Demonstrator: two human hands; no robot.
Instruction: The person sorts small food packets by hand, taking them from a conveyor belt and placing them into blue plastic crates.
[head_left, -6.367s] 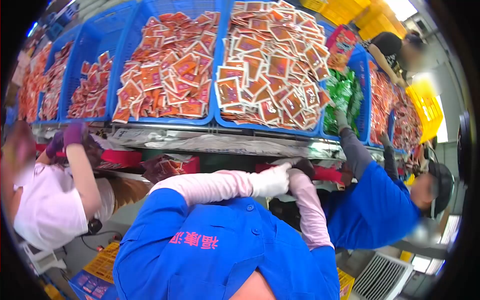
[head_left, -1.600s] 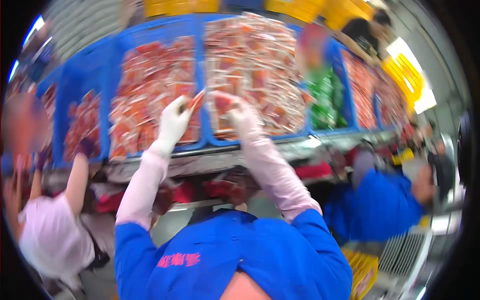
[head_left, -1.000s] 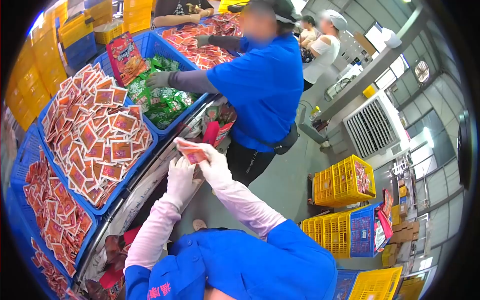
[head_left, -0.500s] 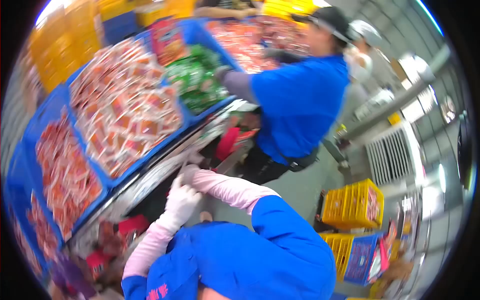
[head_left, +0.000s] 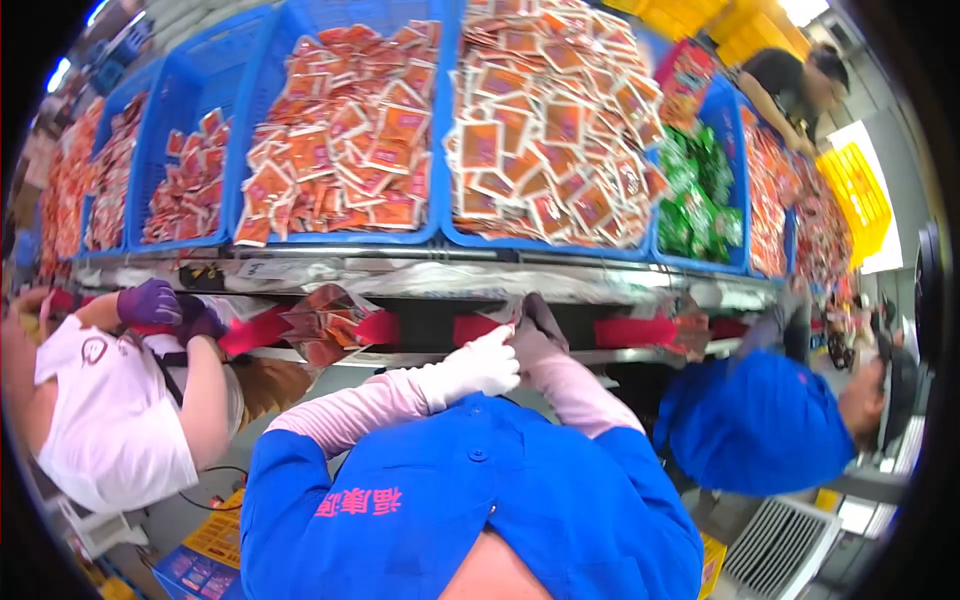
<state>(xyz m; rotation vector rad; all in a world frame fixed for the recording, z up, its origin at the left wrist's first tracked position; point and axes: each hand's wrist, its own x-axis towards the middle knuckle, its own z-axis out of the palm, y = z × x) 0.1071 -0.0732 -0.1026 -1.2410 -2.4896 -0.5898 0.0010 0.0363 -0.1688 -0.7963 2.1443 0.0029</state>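
My left hand (head_left: 478,366), in a white glove, is closed in front of my chest, its fingertips against my right hand. Whether anything is pinched in them is hidden. My right hand (head_left: 541,328), in a greyish glove, reaches over the dark conveyor belt (head_left: 425,325) with its fingers stretched forward and no object visible in it. A red piece of packaging (head_left: 478,329) lies on the belt just beyond my left fingers. Left of it sits a packet with a clear middle and red ends (head_left: 328,325), and another red packet (head_left: 634,332) lies to the right.
Blue crates hold many orange sachets (head_left: 555,125) and smaller packets (head_left: 345,140) behind the belt; another holds green packets (head_left: 698,190). A purple-gloved co-worker (head_left: 115,410) stands left, a blue-shirted co-worker (head_left: 755,420) right. Yellow crates (head_left: 855,200) stand behind.
My view has swung left and levelled, so the crates now run across the top and the blue-shirted co-worker sits farther right. My hands stay together in front of me.
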